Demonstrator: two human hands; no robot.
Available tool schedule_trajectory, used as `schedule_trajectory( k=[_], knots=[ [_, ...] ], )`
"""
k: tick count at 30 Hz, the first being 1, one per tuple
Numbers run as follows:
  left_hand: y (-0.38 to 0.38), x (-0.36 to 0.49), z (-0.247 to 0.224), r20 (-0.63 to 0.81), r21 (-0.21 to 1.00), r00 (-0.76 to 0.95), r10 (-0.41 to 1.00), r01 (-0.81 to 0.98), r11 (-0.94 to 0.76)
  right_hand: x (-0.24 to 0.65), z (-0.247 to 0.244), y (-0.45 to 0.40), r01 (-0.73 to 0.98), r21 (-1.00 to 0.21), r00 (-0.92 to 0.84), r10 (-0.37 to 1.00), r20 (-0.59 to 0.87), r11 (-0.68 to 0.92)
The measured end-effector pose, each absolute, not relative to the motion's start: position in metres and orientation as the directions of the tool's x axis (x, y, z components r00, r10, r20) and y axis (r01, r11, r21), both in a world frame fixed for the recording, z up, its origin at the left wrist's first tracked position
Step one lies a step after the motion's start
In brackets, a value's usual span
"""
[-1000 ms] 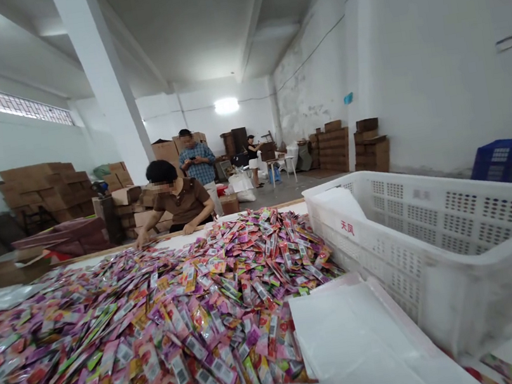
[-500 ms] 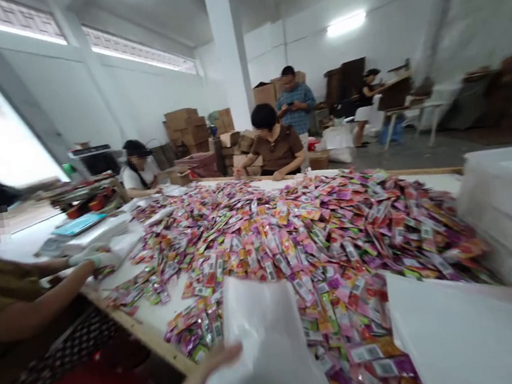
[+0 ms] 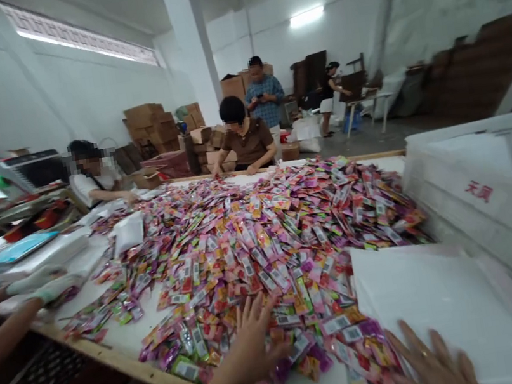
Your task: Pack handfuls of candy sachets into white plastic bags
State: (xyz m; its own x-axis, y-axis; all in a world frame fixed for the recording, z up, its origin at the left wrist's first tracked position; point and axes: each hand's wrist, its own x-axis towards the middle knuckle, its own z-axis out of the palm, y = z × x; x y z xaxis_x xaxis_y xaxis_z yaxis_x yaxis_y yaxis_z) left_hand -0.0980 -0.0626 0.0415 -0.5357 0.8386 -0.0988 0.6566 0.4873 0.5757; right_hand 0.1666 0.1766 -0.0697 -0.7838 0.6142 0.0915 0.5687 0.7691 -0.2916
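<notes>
My left hand (image 3: 252,343) reaches over the near part of a wide heap of small colourful packets (image 3: 245,245). Its fingers are spread and hold nothing; whether they touch the packets I cannot tell. At the lower right, my right hand (image 3: 430,361) lies with fingers apart at the left edge of a stack of flat white bags (image 3: 424,289). A ring shows on one finger. Farther off, a plump white bag (image 3: 128,233) rests on the heap's left side.
A white plastic crate (image 3: 490,182) stands on the right. To the left, a co-worker's gloved hands (image 3: 48,284) work beside white stacks and a blue pack (image 3: 20,248). Other people sit or stand beyond the table. Its wooden edge (image 3: 143,372) runs along the near left.
My left hand has let go of the white bag it held and is now open over the packets. A white bag now lies farther left. My right hand has come into view.
</notes>
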Motion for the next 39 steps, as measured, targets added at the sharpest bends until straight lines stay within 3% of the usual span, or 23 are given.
schedule_trajectory(
  k=[3,7,10,12,15,17,21,24,26,28,31,33,36,39],
  knots=[
    [-0.056,-0.067,0.013,-0.287,0.418,-0.523,0.803,0.686,0.596,0.169,-0.053,0.194,0.687,-0.149,-0.718,0.696,0.014,0.711],
    [-0.046,-0.045,-0.006,-0.338,0.328,-0.516,0.788,0.72,0.612,0.173,-0.023,0.23,0.743,-0.062,-0.669,0.738,-0.084,0.666],
    [-0.042,-0.044,-0.002,-0.281,0.379,-0.451,0.847,0.759,0.53,0.166,0.0,0.238,0.776,-0.048,-0.628,0.761,-0.161,0.63],
    [-0.035,-0.058,0.008,-0.15,0.373,-0.503,0.851,0.769,0.52,0.146,0.017,0.231,0.771,-0.061,-0.637,0.766,-0.084,0.634],
    [-0.014,-0.095,0.023,0.06,0.291,-0.677,0.734,0.715,0.635,0.088,0.036,0.211,0.554,-0.182,-0.818,0.572,0.061,0.812],
    [0.003,-0.117,0.023,0.06,0.268,-0.73,0.681,0.669,0.693,0.041,0.038,0.195,0.399,-0.275,-0.909,0.416,0.006,0.875],
    [0.012,-0.122,0.0,-0.019,0.23,-0.677,0.736,0.713,0.662,-0.02,0.012,0.163,0.487,-0.176,-0.871,0.463,-0.163,0.855],
    [-0.01,-0.105,-0.017,-0.072,0.285,-0.582,0.81,0.766,0.576,-0.013,-0.009,0.145,0.48,-0.111,-0.875,0.466,-0.127,0.87],
    [-0.03,-0.099,-0.019,-0.076,0.375,-0.506,0.859,0.784,0.495,0.006,-0.011,0.143,0.424,-0.137,-0.906,0.418,-0.072,0.895],
    [-0.048,-0.102,-0.013,0.011,0.479,-0.485,0.874,0.77,0.421,0.023,-0.004,0.151,0.382,-0.218,-0.922,0.387,-0.022,0.898],
    [-0.053,-0.114,0.006,0.158,0.579,-0.635,0.756,0.68,0.45,0.024,0.016,0.168,0.392,-0.318,-0.902,0.429,0.054,0.863],
    [-0.039,-0.116,0.019,0.124,0.559,-0.735,0.667,0.607,0.565,0.008,0.025,0.173,0.415,-0.331,-0.889,0.456,0.054,0.848],
    [-0.004,-0.104,0.025,-0.05,0.393,-0.793,0.607,0.543,0.742,-0.026,0.028,0.167,0.429,-0.274,-0.902,0.423,-0.082,0.861],
    [0.018,-0.085,0.015,-0.122,0.304,-0.788,0.604,0.549,0.778,-0.045,0.023,0.158,0.433,-0.212,-0.894,0.388,-0.223,0.876]
  ],
)
